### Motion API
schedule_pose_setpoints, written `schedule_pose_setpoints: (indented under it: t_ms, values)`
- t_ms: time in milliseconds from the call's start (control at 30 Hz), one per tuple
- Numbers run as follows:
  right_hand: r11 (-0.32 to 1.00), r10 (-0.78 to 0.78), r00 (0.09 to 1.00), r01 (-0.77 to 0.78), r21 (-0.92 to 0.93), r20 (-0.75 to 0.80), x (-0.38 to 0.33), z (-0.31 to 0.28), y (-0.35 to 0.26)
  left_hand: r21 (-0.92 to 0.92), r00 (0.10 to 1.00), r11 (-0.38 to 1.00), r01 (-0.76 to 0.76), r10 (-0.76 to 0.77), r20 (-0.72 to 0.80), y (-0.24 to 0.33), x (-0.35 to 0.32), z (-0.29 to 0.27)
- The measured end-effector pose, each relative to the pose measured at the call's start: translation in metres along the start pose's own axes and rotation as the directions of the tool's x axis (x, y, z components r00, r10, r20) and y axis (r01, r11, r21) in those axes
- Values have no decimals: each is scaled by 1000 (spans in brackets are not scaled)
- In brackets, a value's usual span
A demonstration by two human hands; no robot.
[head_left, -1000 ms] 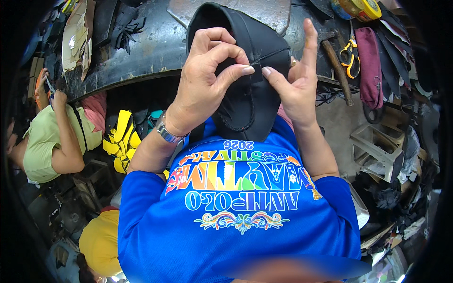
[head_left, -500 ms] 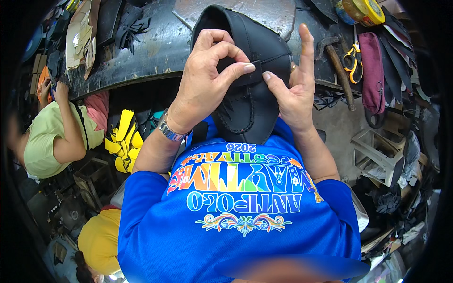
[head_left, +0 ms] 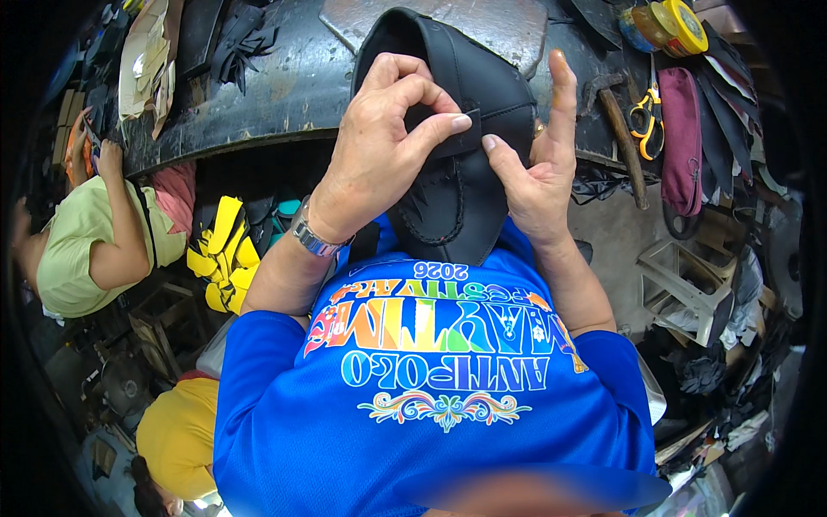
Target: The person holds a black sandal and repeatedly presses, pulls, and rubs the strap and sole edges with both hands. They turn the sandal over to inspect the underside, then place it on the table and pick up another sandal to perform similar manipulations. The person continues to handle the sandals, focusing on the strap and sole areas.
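Note:
A black leather shoe (head_left: 495, 82) lies between my hands, its heel opening on the bench side and its stitched toe toward my shirt. My left hand (head_left: 379, 142), with a metal watch at the wrist, pinches the end of a short black strap (head_left: 459, 140) that crosses the shoe's upper. My right hand (head_left: 543, 177) holds the other side of the shoe. Its thumb presses the upper near the strap, the index finger points straight up, and the remaining fingers are partly hidden at the shoe's edge.
Beyond the shoe is a dark workbench (head_left: 284, 95). A hammer (head_left: 622, 142), orange-handled scissors (head_left: 646, 121), a maroon pouch (head_left: 682, 142) and a yellow-lidded jar (head_left: 676, 30) are at right. Yellow pieces (head_left: 226, 254) lie left, near a person in light green (head_left: 90, 246); another wears yellow (head_left: 181, 435).
The view has shifted slightly, and both hands keep nearly the same pose on the shoe. More of the strap shows beside my left fingertips. The person at left has moved a little.

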State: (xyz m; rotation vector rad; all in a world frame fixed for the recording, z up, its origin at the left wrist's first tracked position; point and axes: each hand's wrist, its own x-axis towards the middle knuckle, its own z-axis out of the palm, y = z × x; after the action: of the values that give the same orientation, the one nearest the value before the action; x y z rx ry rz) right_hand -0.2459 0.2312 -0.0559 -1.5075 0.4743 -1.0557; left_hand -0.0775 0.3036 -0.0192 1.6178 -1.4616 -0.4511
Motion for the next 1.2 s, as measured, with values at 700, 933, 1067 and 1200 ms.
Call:
schedule_pose_setpoints:
  t_ms: [700, 933, 1067, 1200]
  values:
    - [1000, -13, 1000, 13, 18, 12, -5, -1, 9, 17, 1000, 1000, 14, -14, 6, -4, 2, 0]
    - [938, 149, 988, -154, 310, 41, 1, 2, -2, -123, 983, 985, 124, -106, 148, -14, 12, -11]
    - [882, 229, 972, -228, 413, 48, 3, 0, -10, -97, 984, 989, 113, -98, 149, -16, 13, -12]
    - [859, 243, 963, -270, 435, 117, 4, -4, -9, -91, 995, 994, 53, -46, 86, -19, 12, -6]
